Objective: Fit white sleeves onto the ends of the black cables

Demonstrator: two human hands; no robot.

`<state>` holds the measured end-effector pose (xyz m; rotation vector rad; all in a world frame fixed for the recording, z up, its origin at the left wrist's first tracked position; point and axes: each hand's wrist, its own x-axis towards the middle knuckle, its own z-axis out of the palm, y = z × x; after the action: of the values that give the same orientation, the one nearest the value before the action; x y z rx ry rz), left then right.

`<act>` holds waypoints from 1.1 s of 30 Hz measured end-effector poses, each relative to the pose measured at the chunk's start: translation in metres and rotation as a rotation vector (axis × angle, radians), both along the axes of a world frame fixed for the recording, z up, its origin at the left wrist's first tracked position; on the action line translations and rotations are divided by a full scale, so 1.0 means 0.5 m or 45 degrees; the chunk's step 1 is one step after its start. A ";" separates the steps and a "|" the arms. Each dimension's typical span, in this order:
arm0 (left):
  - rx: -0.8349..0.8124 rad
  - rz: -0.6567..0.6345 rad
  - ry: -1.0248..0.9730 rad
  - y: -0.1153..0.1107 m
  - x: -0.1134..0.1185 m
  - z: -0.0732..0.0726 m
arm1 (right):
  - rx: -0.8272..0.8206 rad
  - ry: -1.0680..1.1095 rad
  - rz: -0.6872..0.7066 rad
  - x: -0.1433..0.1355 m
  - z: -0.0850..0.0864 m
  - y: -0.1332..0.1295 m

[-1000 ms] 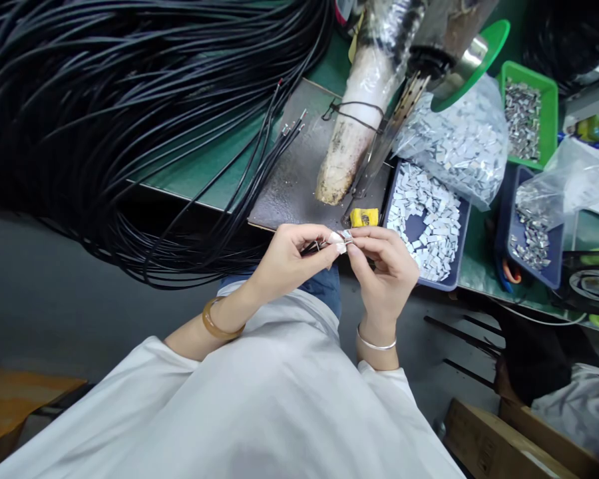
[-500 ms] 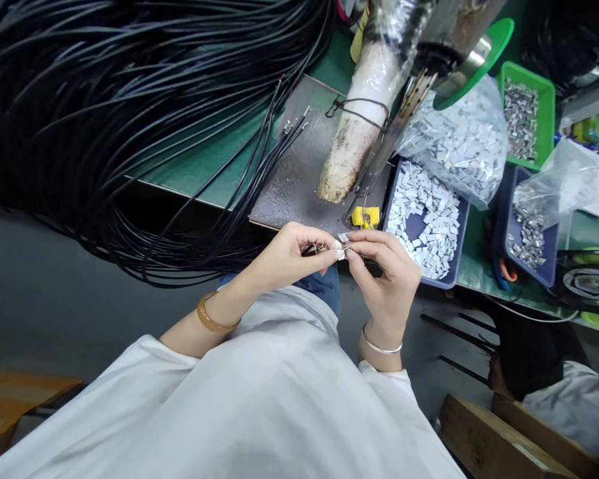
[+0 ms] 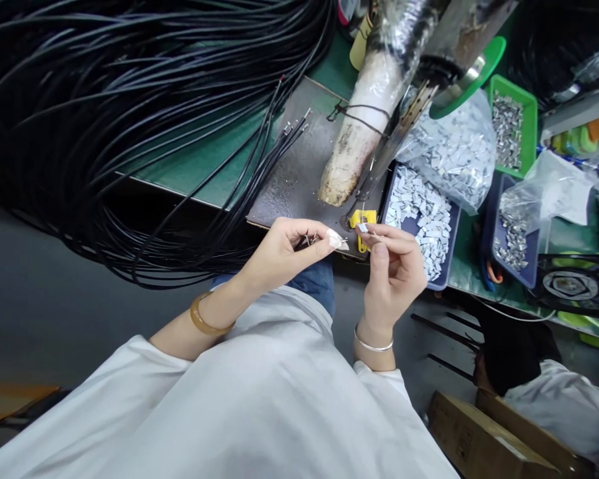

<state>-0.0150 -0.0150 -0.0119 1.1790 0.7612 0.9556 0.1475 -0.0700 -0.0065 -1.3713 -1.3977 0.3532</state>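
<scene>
My left hand (image 3: 285,251) pinches the stripped end of a black wire (image 3: 307,241) between thumb and fingers, just in front of the bench edge. My right hand (image 3: 394,273) holds a small silver metal clip (image 3: 363,227) at its fingertips, a short gap to the right of the wire end. Both hands hover near a yellow part (image 3: 362,219) at the foot of the wrapped machine arm (image 3: 364,126).
A big bundle of black cables (image 3: 104,113) covers the left of the green bench. A dark metal plate (image 3: 304,166) carries several loose wire ends. Blue trays (image 3: 453,247) and a green tray (image 3: 529,106) hold silver clips, with plastic bags of clips (image 3: 454,153). Cardboard boxes (image 3: 484,439) stand at the lower right.
My hands, which met at the wire end, have drawn slightly apart. The right hand has lifted with the clip toward the yellow part.
</scene>
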 end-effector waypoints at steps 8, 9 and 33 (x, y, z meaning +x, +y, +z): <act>0.003 0.186 0.108 0.007 0.019 -0.002 | 0.332 -0.353 0.046 -0.013 -0.018 -0.002; -0.007 0.203 0.108 0.007 0.019 -0.002 | 0.303 -0.313 0.044 -0.013 -0.024 0.000; 0.059 0.406 0.183 0.016 0.044 0.004 | 0.213 -0.358 0.066 0.000 -0.046 0.030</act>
<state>0.0068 -0.0070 -0.0097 1.1970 1.0692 1.1638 0.1473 -0.0551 -0.0294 -1.2830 -1.6567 0.0747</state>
